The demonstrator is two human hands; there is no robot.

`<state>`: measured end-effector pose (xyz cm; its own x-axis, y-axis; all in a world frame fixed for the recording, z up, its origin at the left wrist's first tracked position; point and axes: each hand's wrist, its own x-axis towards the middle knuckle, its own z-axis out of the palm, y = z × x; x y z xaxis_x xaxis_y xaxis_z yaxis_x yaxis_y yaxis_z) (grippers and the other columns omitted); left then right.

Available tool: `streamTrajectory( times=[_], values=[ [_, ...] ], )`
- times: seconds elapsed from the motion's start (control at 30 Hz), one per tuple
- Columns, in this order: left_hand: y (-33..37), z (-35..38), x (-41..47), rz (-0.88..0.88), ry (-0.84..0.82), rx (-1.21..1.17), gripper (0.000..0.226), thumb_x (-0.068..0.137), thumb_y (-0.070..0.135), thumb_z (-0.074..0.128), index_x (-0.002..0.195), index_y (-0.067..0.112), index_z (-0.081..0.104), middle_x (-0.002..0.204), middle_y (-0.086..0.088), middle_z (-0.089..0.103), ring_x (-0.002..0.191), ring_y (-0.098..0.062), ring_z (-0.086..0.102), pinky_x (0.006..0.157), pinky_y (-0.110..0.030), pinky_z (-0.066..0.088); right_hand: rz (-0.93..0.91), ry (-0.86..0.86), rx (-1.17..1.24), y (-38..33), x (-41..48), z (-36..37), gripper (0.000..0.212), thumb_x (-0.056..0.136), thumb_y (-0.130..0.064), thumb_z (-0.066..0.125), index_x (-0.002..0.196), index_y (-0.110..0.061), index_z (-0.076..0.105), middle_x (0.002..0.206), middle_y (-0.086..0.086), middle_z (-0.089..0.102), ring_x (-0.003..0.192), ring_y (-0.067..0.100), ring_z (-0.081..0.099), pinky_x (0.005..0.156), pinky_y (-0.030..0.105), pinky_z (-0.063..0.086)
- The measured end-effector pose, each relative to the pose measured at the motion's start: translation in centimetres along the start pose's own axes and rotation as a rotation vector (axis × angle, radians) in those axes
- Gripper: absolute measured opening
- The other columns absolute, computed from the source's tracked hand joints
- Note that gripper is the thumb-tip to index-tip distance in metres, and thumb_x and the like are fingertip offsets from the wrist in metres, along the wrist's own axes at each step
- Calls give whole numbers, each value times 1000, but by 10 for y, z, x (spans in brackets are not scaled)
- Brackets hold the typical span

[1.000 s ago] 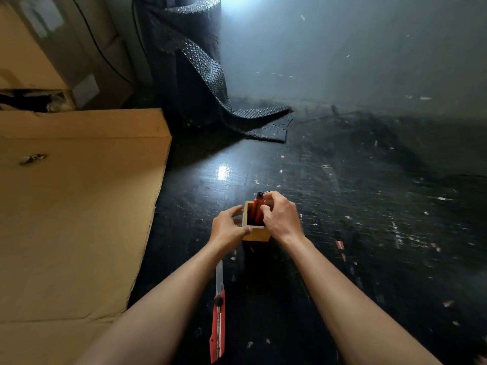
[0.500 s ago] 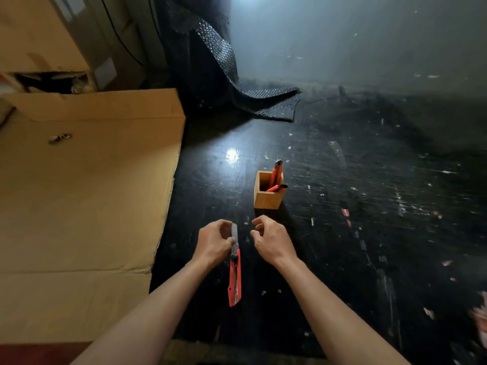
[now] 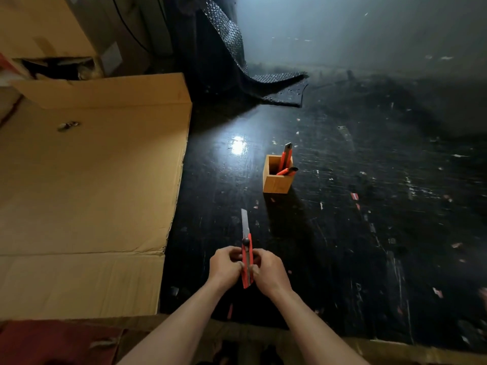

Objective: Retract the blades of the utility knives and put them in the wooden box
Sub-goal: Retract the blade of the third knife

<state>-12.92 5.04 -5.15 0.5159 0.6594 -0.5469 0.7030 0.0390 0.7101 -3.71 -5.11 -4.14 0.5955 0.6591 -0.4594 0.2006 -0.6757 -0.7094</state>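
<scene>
A red utility knife is held between my left hand and my right hand low in the middle of the view. Its grey blade sticks out, pointing away from me, with a black knob at the blade's base. Further off and a little right stands the small wooden box on the black table. Two red knives stand in the box, leaning to its right side, with dark tips showing.
A large flattened cardboard sheet covers the table's left side, with more cardboard boxes behind it. A roll of black bubble wrap spills onto the table at the back. The table's near edge runs along the bottom.
Both hands left the wooden box and drew back toward me. They picked up the red knife that lay near the front edge; it now sits gripped between them.
</scene>
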Motion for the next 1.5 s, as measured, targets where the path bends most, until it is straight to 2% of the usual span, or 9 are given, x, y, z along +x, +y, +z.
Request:
streamTrajectory(
  times=[0.13, 0.3, 0.6, 0.7, 0.93, 1.07, 1.2, 1.37, 1.5],
  values=[
    [4, -2, -2, -48, -2, -122, 36, 84, 0, 75, 113, 21, 76, 99, 5, 77, 95, -10, 73, 89, -33, 61, -18, 41, 60, 0, -4, -5, 29, 86, -19, 70, 110, -35, 69, 97, -9, 71, 85, 3, 69, 73, 28, 62],
    [28, -19, 1, 32, -54, -248, 37, 82, -3, 73, 104, 26, 79, 102, -1, 80, 99, -20, 77, 89, -47, 63, -82, 72, 156, -20, -4, -34, 33, 88, -8, 68, 111, -30, 70, 94, -9, 73, 82, 2, 72, 67, 22, 60],
    [134, -58, -4, 298, -83, -408, 36, 87, -4, 73, 120, 12, 71, 114, -9, 78, 105, -26, 76, 88, -50, 63, -352, 234, 239, -81, 8, -119, 36, 82, -6, 76, 113, -22, 67, 95, -7, 75, 87, 3, 72, 78, 28, 61],
    [174, -70, -14, 352, -115, -505, 37, 88, -10, 70, 122, 3, 66, 115, -15, 77, 98, -29, 77, 76, -38, 66, -432, 277, 294, -103, 8, -147, 35, 84, 1, 73, 114, -17, 67, 94, 1, 76, 85, 12, 75, 77, 39, 64],
    [242, -94, -34, 518, -119, -614, 33, 90, -10, 67, 121, 2, 67, 111, -16, 78, 90, -26, 78, 76, -40, 65, -589, 450, 281, -162, -1, -204, 22, 93, -36, 66, 108, -20, 69, 90, -6, 76, 80, 9, 75, 73, 41, 64],
    [269, -103, -41, 602, -87, -637, 33, 89, -11, 69, 118, 4, 69, 104, -12, 79, 84, -21, 80, 68, -36, 66, -636, 561, 176, -192, -2, -228, 14, 97, -36, 62, 107, -29, 66, 89, -16, 73, 75, 1, 70, 72, 27, 62],
    [292, -111, -46, 679, -68, -600, 29, 90, -11, 68, 116, 1, 70, 96, -8, 81, 79, -19, 81, 62, -30, 64, -735, 616, 49, -211, -4, -248, 29, 101, -23, 57, 130, -26, 58, 106, -9, 67, 81, 2, 61, 67, 2, 41],
    [309, -118, -47, 744, -60, -569, 24, 96, -8, 60, 118, -4, 69, 95, -14, 80, 76, -21, 81, 61, -29, 63, -789, 663, -21, -224, -1, -264, 21, 100, -27, 59, 120, -27, 64, 111, -2, 70, 90, 7, 61, 76, 8, 42],
    [318, -123, -45, 736, -77, -614, 34, 88, -15, 66, 119, -3, 70, 108, -24, 78, 86, -34, 80, 75, -45, 66, -794, 649, -36, -224, -1, -266, 14, 96, -27, 64, 110, -24, 67, 103, -6, 66, 77, 0, 60, 67, 6, 46]
  ],
)
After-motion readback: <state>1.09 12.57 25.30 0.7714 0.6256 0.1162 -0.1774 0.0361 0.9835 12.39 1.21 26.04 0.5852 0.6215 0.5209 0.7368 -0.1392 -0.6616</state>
